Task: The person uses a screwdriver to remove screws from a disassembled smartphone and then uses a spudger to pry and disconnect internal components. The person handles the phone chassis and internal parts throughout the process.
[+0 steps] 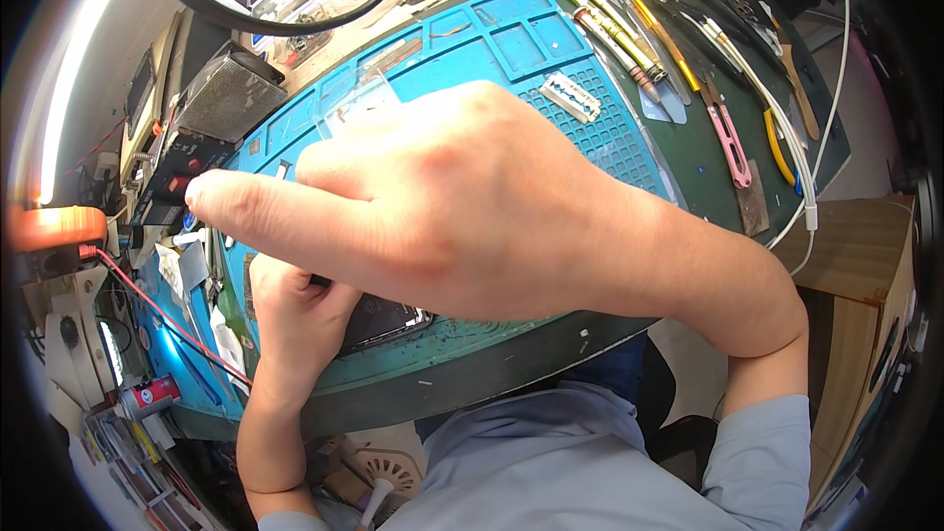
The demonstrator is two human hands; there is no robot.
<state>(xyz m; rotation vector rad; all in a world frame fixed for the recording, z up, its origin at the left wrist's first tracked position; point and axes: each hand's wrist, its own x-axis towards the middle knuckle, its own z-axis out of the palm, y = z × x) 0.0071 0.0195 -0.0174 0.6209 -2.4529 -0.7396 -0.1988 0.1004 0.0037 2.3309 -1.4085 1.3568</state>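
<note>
My right hand [442, 206] reaches across from the right, back upward, large in the middle of the view. One finger stretches far left, its tip beside a red button [180, 183] on a black box [157, 172]. I cannot tell if it touches. The other fingers are bent, their tips hidden; nothing shows in them. Lower left, my left hand [295, 310] is closed at the edge of a dark flat device [388, 322] lying at the near edge of the blue work mat [629, 152]. My right hand covers most of that device.
A razor blade [570, 96] lies on the mat's right part. Beyond it are several screwdrivers [619, 29], a pink-handled tool [728, 143] and white cables [787, 128]. A grey metal block [231, 93] stands far left. An orange tool [59, 228] is nearer, and a black hoop [285, 28] hangs overhead.
</note>
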